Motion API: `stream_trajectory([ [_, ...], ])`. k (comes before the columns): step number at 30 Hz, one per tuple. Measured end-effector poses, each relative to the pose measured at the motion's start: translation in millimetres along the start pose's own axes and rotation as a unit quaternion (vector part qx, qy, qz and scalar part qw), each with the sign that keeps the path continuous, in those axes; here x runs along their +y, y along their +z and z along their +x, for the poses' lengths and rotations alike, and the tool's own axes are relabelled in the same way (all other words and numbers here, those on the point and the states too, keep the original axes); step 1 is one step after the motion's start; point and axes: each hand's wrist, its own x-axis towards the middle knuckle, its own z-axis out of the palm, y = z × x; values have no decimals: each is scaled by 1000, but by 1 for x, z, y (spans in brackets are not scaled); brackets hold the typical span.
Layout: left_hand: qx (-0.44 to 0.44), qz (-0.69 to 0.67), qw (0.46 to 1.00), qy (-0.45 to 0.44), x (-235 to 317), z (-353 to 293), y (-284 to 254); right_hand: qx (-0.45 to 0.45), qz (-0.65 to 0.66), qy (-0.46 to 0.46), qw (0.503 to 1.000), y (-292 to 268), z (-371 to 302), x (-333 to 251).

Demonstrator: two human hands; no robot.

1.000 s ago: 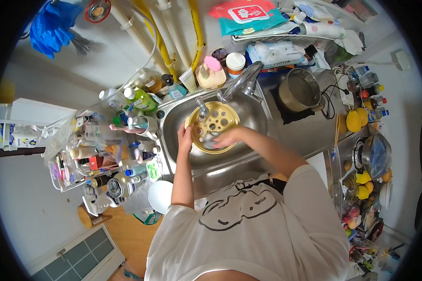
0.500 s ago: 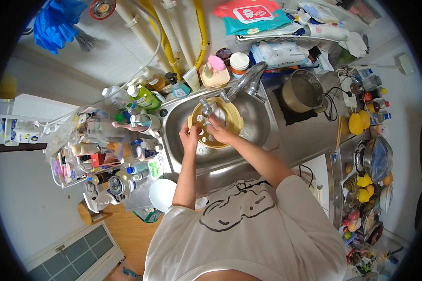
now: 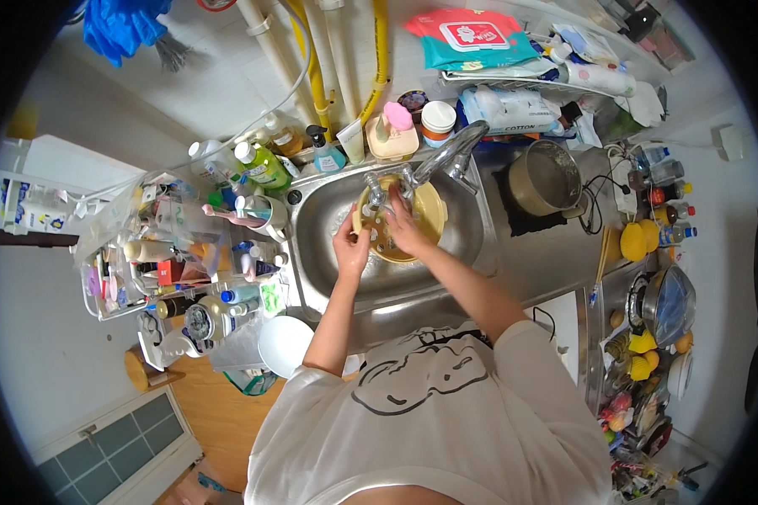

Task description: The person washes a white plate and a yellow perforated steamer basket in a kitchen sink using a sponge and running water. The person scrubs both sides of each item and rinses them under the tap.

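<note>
A round yellow basin (image 3: 434,220) sits in the steel sink (image 3: 321,244) beneath the faucet (image 3: 448,151), with pale round spots on its inside. At its left rim is my left hand (image 3: 351,244), closed with the thumb and fingers pinching the edge. My right hand (image 3: 408,233) reaches into the basin from the near side, its fingers stretched out and pointing toward the far wall. Those fingertips lie close beside the spout end (image 3: 376,194), which hides part of the basin. Whether the right palm touches the basin's inside cannot be made out.
Right of the sink, a deep pot (image 3: 544,178) stands on a dark mat. Bottles, including a green one (image 3: 263,166) and a blue pump bottle (image 3: 325,151), line the back left edge. A crowded rack (image 3: 135,273) and a white bowl (image 3: 285,346) are at the left.
The basin has shifted slightly right, and my left hand has moved with its rim. My right hand's fingers have moved farther up inside the basin. The whole view has shifted slightly.
</note>
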Motion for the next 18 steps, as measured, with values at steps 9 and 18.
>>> stream_trajectory([
  [9,-62,370,896,236,34,-6,8,-39,725,277,629,-2,-10,-36],
  [18,-109,424,866,240,16,-5,-12,-64,605,258,750,1,-10,-19],
])
